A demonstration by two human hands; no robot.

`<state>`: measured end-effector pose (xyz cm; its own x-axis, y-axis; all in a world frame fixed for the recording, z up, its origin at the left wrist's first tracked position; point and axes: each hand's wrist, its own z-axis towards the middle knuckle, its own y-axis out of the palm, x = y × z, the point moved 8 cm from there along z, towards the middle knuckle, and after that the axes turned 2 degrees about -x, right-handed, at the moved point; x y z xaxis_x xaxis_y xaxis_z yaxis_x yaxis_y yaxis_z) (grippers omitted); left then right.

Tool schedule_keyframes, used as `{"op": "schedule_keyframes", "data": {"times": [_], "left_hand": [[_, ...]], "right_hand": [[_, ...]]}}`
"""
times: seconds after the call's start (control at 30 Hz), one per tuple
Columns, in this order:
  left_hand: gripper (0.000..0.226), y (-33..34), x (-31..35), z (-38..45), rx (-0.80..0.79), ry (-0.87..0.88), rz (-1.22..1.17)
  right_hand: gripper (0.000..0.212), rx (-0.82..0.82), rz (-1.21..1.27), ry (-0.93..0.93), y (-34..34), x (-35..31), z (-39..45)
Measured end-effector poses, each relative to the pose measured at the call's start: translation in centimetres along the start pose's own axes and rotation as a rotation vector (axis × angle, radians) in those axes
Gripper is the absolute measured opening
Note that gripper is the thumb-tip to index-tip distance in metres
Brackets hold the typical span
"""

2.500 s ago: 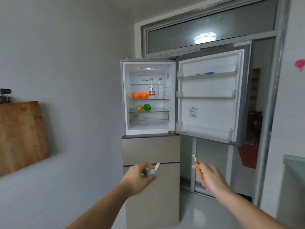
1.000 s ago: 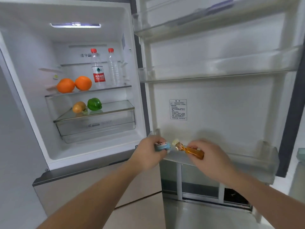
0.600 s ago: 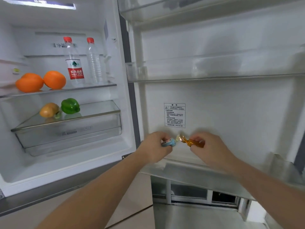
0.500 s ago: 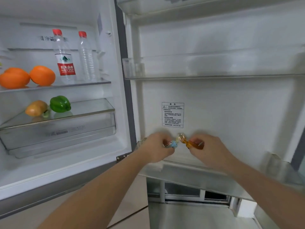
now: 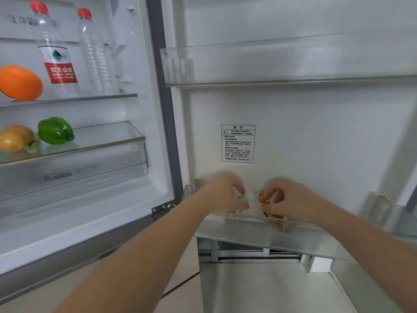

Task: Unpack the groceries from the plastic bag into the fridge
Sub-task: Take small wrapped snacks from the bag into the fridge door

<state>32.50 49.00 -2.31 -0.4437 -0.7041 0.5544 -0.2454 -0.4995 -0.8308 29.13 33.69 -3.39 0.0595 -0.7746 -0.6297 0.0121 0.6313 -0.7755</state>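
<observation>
The fridge stands open, and both my hands are at the lowest door bin [image 5: 259, 233]. My left hand [image 5: 222, 195] pinches a small blue-wrapped candy [image 5: 244, 199] just above the bin's clear front wall. My right hand [image 5: 291, 202] pinches an amber-wrapped candy [image 5: 269, 210], whose lower end dips behind the bin's rim. Both hands are motion-blurred. The plastic bag is out of view.
Inside the fridge an orange [image 5: 20, 83] and two water bottles [image 5: 57, 50] stand on the upper glass shelf. A green pepper [image 5: 56, 131] and a yellowish fruit [image 5: 14, 137] lie on the shelf above the drawer. The middle door bin [image 5: 282, 64] is overhead.
I have stepped up to the open fridge. Both hands carried the candies forward and down to the lowest door bin, and the amber candy now dips into it.
</observation>
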Motion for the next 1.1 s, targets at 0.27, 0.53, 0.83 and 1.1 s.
{"op": "schedule_keyframes", "data": {"times": [0.27, 0.53, 0.83, 1.1], "left_hand": [[0.024, 1.0, -1.6, -0.2, -0.081, -0.172, -0.124], [0.016, 0.3, -0.4, -0.2, 0.012, -0.088, 0.029], [0.01, -2.6, 1.8, -2.8, 0.375, 0.009, 0.069], [0.02, -1.6, 5.2, -2.7, 0.145, 0.237, 0.105]], "right_hand": [[0.003, -0.118, 0.026, -0.035, 1.2, 0.0, 0.4], [0.018, -0.124, -0.057, -0.102, 1.2, -0.7, 0.5], [0.01, -0.053, -0.035, -0.171, 0.2, -1.9, -0.3], [0.013, 0.264, -0.161, -0.129, -3.7, -3.1, -4.8]]}}
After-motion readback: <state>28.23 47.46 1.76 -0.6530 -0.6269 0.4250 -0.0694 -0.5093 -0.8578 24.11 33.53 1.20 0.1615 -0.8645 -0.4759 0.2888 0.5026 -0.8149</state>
